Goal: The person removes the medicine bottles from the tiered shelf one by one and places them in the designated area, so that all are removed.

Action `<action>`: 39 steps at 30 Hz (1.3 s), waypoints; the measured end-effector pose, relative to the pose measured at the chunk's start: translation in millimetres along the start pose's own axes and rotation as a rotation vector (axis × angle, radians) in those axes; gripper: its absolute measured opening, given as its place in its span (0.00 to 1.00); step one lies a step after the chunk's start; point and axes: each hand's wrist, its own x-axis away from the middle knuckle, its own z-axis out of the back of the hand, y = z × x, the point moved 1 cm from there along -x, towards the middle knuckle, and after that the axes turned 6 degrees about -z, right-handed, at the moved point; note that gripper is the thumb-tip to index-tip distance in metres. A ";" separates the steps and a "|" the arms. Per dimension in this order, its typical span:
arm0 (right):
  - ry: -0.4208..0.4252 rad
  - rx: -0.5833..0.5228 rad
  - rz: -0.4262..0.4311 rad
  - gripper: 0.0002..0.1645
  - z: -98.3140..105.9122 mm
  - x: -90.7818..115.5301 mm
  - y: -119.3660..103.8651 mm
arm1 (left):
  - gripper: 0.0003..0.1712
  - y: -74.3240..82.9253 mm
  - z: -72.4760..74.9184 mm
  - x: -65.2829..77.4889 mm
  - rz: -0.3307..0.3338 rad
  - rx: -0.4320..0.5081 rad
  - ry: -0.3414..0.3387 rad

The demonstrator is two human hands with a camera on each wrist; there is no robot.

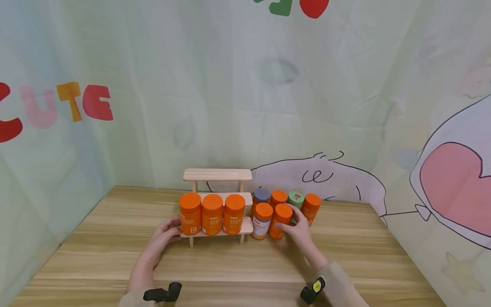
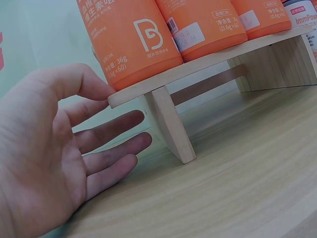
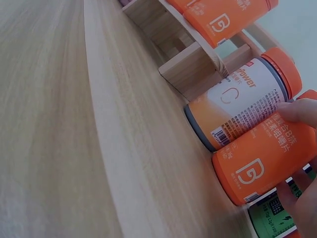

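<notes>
At the left end of a wooden tiered rack point(image 1: 218, 174), my left hand point(image 1: 165, 233) touches the corner of the lowest shelf point(image 2: 143, 88). Its thumb and index finger meet the shelf edge, while the other fingers extend loosely beneath it. Three orange-capped supplement bottles stand in a row on that shelf, the leftmost bottle point(image 1: 190, 217) nearest this hand. To the right of the rack, my right hand point(image 1: 300, 230) grips an orange supplement bottle point(image 3: 262, 153) with thumb and fingers on opposite sides. A white-labelled bottle point(image 3: 237, 101) with an orange cap stands right against it.
Behind the gripped bottle are a grey-blue-capped bottle point(image 1: 262, 195), an orange-capped bottle point(image 1: 278, 196) and a green-capped bottle point(image 1: 296, 198). Another orange bottle point(image 1: 311, 207) stands at the right of this group. A printed curtain point(image 1: 172, 106) hangs behind the wooden table point(image 1: 230, 273).
</notes>
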 end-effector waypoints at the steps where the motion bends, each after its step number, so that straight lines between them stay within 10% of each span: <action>1: -0.006 0.002 0.000 0.40 -0.1 0.3 -0.2 | 0.27 0.0 0.0 -0.1 0.000 0.001 -0.001; 17: -0.019 0.053 0.021 0.40 1.5 3.0 2.4 | 0.28 2.3 -2.1 -1.6 -0.014 0.008 0.000; 39: 0.002 -0.005 0.175 0.36 3.5 -0.2 -54.1 | 0.28 2.5 -0.6 1.2 -0.004 0.004 0.001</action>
